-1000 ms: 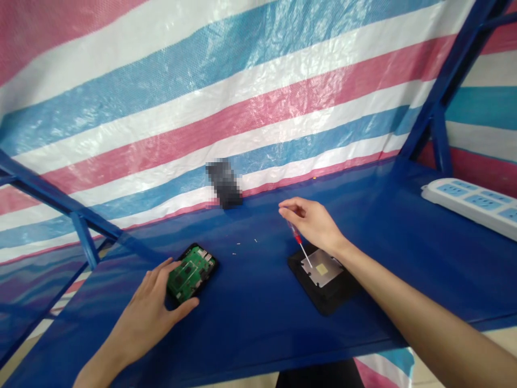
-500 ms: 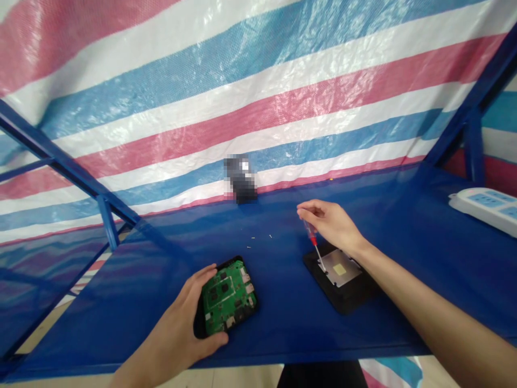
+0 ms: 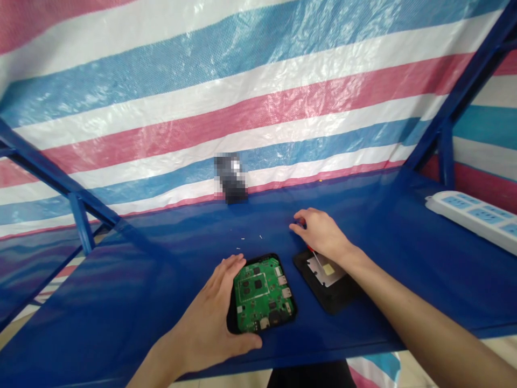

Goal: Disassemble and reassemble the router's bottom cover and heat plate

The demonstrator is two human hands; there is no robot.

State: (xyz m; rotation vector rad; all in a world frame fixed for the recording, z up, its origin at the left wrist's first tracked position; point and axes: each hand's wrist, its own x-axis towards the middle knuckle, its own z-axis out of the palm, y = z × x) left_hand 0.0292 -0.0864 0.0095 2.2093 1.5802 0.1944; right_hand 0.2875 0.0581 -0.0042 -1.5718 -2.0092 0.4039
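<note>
A green circuit board (image 3: 258, 291) sits in a shallow black case (image 3: 297, 312) on the blue tabletop. My left hand (image 3: 222, 307) grips the case along its left side, fingers at the far corner and thumb at the near edge. My right hand (image 3: 323, 229) is closed around a screwdriver (image 3: 311, 248) with a red collar. Its shaft slants down over a metal plate (image 3: 326, 278), which bears a yellowish square pad and lies on a black cover (image 3: 331, 302). My hand and wrist hide part of the screwdriver and plate; where the tip rests, I cannot tell.
Several small screws (image 3: 243, 238) lie loose beyond the case. A pixelated dark object (image 3: 232, 180) stands at the back against the striped sheet (image 3: 258, 118). A white power strip (image 3: 476, 218) lies at the right. Blue frame bars (image 3: 446, 151) rise at both sides.
My left hand has brought the case with the circuit board rightward, closer to the black cover, and turned it slightly. My right hand has tilted the screwdriver, its shaft now slanting towards my wrist. The view has shifted.
</note>
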